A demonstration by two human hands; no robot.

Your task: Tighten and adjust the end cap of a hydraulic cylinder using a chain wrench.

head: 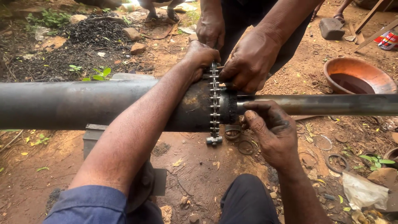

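Bare red dirt ground (pixel 195 174). A chain (pixel 214 103) wraps the dark cylinder (pixel 83 103) at its collar. Left hand (pixel 201 56) grips the chain's top; right hand (pixel 271 132) cups the rod (pixel 331 104). A co-worker's hands (pixel 248 58) press alongside. Fitting stage, I judge; tightening needs steady tension.

A small red, white and yellow printed package (pixel 389 40) lay on the bare earth at the far right edge, well beyond the round rust-orange metal bowl (pixel 359 74), partly cut off from view.
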